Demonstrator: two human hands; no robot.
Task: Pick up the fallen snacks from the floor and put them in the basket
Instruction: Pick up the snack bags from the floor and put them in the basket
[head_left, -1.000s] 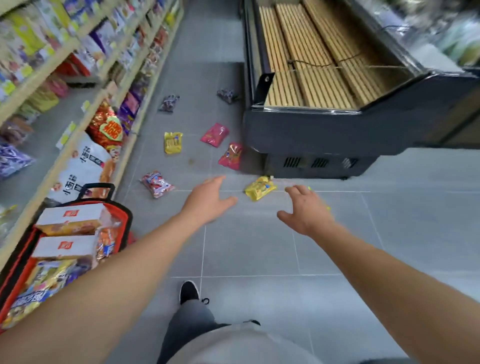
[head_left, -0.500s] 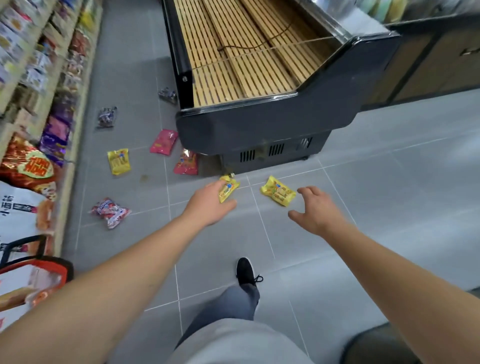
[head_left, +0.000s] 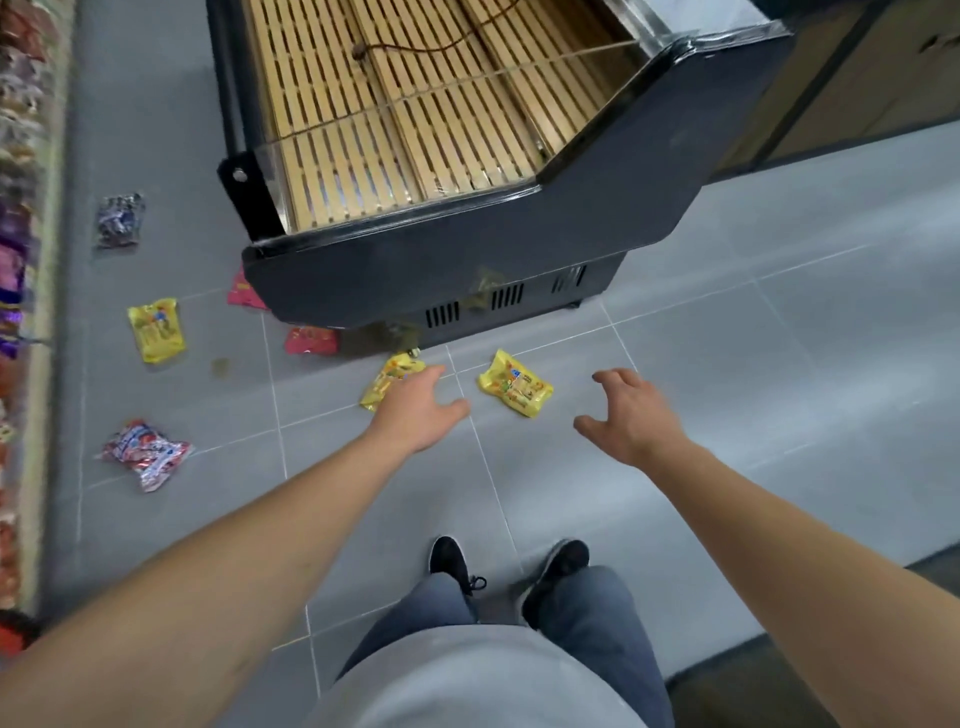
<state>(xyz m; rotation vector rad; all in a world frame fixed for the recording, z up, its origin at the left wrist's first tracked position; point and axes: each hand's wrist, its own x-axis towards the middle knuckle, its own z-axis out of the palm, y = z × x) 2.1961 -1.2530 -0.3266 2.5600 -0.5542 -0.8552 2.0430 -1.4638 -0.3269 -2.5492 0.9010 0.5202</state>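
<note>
Both arms reach fwd and down over the grey tiled floor (head_left: 727, 332). The left hand (head_left: 415, 415) is spread, fingers (head_left: 431, 375) straight and holding nothing, and it overlaps the near edge of a yellow snack pack (head_left: 387, 382) lying just in front of the black display case (head_left: 467, 270) (can't tell if it touches the pack or hovers above it). The right hand (head_left: 631, 415) is released too, loosely curved and grasping nothing, just to the right of a second yellow pack (head_left: 514, 389) but apart from it. More fallen snacks lie to the left: a third yellow pack (head_left: 156, 330), a red-and-white pack (head_left: 145, 453) nearer the shelf (head_left: 31, 312), a dark purple pack (head_left: 119, 221) further up the aisle, and two pink-red packs, one (head_left: 311, 340) by the case's bottom edge and one (head_left: 241, 291) partly hidden behind its corner. The case has slatted wooden trays inside w/ a thin cord lying across them. A bit of red at the bottom-left edge (head_left: 15, 631) is too cropped to tell if it is the basket. Two black shoes (head_left: 452, 561) and grey trousers show at the bottom.
</note>
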